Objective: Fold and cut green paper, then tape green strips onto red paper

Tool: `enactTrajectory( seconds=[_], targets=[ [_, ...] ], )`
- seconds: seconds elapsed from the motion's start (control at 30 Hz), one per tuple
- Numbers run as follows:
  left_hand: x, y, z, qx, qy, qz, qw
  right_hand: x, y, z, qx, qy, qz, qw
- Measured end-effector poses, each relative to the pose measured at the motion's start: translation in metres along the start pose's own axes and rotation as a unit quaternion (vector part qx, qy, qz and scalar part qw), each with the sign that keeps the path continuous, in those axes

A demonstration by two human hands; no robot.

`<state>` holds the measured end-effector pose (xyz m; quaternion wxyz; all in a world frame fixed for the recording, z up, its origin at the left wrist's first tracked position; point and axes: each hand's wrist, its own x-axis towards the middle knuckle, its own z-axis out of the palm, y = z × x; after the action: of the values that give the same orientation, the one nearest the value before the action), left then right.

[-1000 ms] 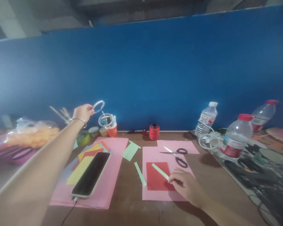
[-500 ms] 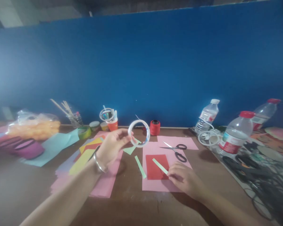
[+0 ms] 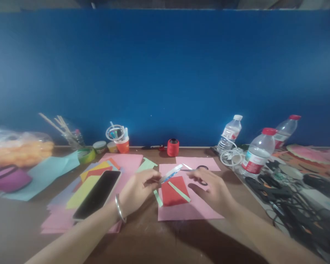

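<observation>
Tilted nearly edge-on, a roll of clear tape [image 3: 171, 173] is pinched in my left hand [image 3: 139, 187] above the papers. My right hand [image 3: 213, 187] hovers to the right of the roll with thumb and fingers apart and nothing between them. Below them a red paper rectangle [image 3: 170, 200] lies on a pink sheet [image 3: 192, 214]. One pale green paper strip [image 3: 179, 192] rests diagonally across the red piece. A second green strip [image 3: 157, 198] lies to its left, partly hidden by my left hand. Scissors [image 3: 187, 167] lie behind my right hand, which covers part of their handles.
On the left, a black phone [image 3: 99, 194] lies on stacked coloured papers [image 3: 52, 220]. At the back stand an orange cup of pens [image 3: 123, 146] and a red thread spool [image 3: 173, 147]. Plastic bottles [image 3: 257, 154] and tangled cables [image 3: 288, 209] occupy the right side.
My left hand has lowered the tape roll and turned it from face-on to nearly edge-on. My right hand has let go of the green strip, now on the red paper, and risen toward the roll.
</observation>
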<state>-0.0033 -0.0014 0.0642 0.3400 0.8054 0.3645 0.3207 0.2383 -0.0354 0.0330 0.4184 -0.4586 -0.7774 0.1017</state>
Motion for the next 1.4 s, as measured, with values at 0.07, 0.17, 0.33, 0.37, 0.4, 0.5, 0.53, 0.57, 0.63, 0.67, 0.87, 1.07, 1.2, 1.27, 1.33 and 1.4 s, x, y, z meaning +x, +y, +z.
enactTrajectory(
  seconds=[0.07,0.17,0.33,0.37,0.4,0.5,0.53,0.57,0.63,0.67,0.87,1.07,1.2,1.27,1.33,1.4],
  targets=[
    [-0.001,0.002,0.001,-0.004,-0.016,0.001,1.000,0.018,-0.013,-0.007,0.024,-0.008,0.000,1.000],
    [-0.001,-0.002,0.001,-0.014,-0.001,0.008,1.000,0.041,-0.023,-0.009,0.088,-0.023,0.008,0.996],
    [0.004,-0.015,-0.004,-0.014,0.040,0.010,0.999,0.051,-0.022,0.003,0.273,-0.010,0.097,0.957],
    [0.005,-0.017,-0.004,-0.018,0.045,0.005,0.999,0.050,-0.022,0.005,0.316,-0.015,0.127,0.940],
    [0.006,-0.019,-0.005,-0.022,0.048,-0.001,0.999,0.048,-0.022,0.008,0.357,-0.017,0.161,0.920],
    [0.008,-0.024,-0.006,-0.049,0.067,-0.009,0.996,0.044,-0.022,0.014,0.440,0.000,0.244,0.864],
    [0.009,-0.026,-0.005,-0.059,0.074,-0.013,0.995,0.043,-0.022,0.015,0.455,0.012,0.256,0.853],
    [0.009,-0.027,-0.005,-0.066,0.078,-0.017,0.995,0.043,-0.023,0.016,0.462,0.022,0.259,0.848],
    [0.010,-0.030,-0.005,-0.068,0.081,-0.022,0.994,0.043,-0.025,0.016,0.455,0.030,0.248,0.855],
    [0.010,-0.031,-0.005,-0.061,0.081,-0.022,0.995,0.043,-0.026,0.015,0.443,0.023,0.239,0.864],
    [0.010,-0.029,-0.007,0.043,0.083,-0.007,0.996,0.041,-0.033,0.017,0.284,-0.039,0.212,0.934],
    [0.008,-0.025,-0.004,0.028,0.098,0.009,0.995,0.040,-0.030,0.026,0.427,0.015,0.259,0.866],
    [0.012,-0.032,-0.001,-0.122,0.127,-0.031,0.984,0.040,-0.029,0.027,0.549,0.068,0.212,0.806],
    [0.014,-0.034,-0.001,-0.186,0.138,-0.061,0.971,0.039,-0.029,0.027,0.573,0.096,0.193,0.791],
    [0.017,-0.036,-0.002,-0.234,0.152,-0.094,0.956,0.039,-0.029,0.028,0.582,0.118,0.180,0.784],
    [0.018,-0.038,-0.003,-0.274,0.174,-0.118,0.939,0.038,-0.030,0.028,0.581,0.135,0.171,0.784]
  ],
)
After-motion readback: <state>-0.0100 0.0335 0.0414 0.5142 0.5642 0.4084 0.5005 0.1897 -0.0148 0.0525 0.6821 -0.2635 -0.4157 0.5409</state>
